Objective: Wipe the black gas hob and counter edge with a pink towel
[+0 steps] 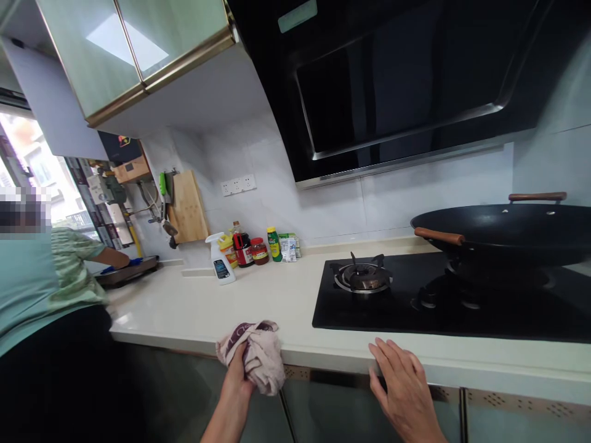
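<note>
A crumpled pale pink cloth (264, 357) with a dark purple patch is gripped in my left hand (237, 384), at the front edge of the white countertop (272, 299). My right hand (401, 384) holds nothing; its fingers stretch out over the counter's front edge, just below the black gas stove (364, 314). Whether those fingertips touch the counter, I cannot tell. Behind the cloth, against the wall, stand a white spray bottle (221, 261), a dark sauce bottle (242, 246), a red-lidded jar (259, 252) and a green-and-yellow container (274, 245).
A large black wok (503, 231) sits on the right burner; the left burner (363, 277) is uncovered. Overhead juts a black range hood (397, 92). A cutting board (187, 209) leans by the wall. At left, another person (41, 277) reaches towards the sink area.
</note>
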Demonstrator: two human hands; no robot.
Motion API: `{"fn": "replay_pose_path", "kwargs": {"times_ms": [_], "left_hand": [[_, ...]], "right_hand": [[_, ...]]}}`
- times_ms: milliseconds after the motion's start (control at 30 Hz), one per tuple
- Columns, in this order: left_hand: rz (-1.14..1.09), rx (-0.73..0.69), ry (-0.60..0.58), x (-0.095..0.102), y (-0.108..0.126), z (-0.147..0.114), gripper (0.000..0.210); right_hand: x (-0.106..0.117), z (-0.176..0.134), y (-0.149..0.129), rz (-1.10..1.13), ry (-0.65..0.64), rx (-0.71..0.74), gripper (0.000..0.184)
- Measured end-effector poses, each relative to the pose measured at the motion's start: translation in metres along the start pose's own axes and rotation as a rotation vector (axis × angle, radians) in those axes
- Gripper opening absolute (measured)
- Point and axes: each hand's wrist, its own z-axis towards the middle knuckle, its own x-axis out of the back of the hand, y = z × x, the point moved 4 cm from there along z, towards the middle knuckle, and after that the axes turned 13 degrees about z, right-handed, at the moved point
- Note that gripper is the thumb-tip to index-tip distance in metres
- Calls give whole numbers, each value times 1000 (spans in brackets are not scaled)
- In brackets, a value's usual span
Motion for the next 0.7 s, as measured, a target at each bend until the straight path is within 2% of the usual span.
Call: {"fn": "replay_pose_path", "kwargs": {"times_ms": [67, 167, 333, 533, 700], "left_hand": [[0, 14, -4, -1, 5, 0, 27], [-16, 21, -46, -17, -5, -6, 18], [-40, 71, -167, -56, -51, -30, 19], [-122, 185, -279, -100, -107, -72, 26], [-172, 215, -330, -123, -133, -93, 28]], "right_hand": [[0, 0, -1, 6, 0, -12, 43], [1, 1, -3, 8, -1, -30, 41], [2, -1, -2, 10, -16, -49, 39], [2, -2, 0, 1, -7, -34, 40], [-2, -7, 4, 35, -38, -46, 43]]}}
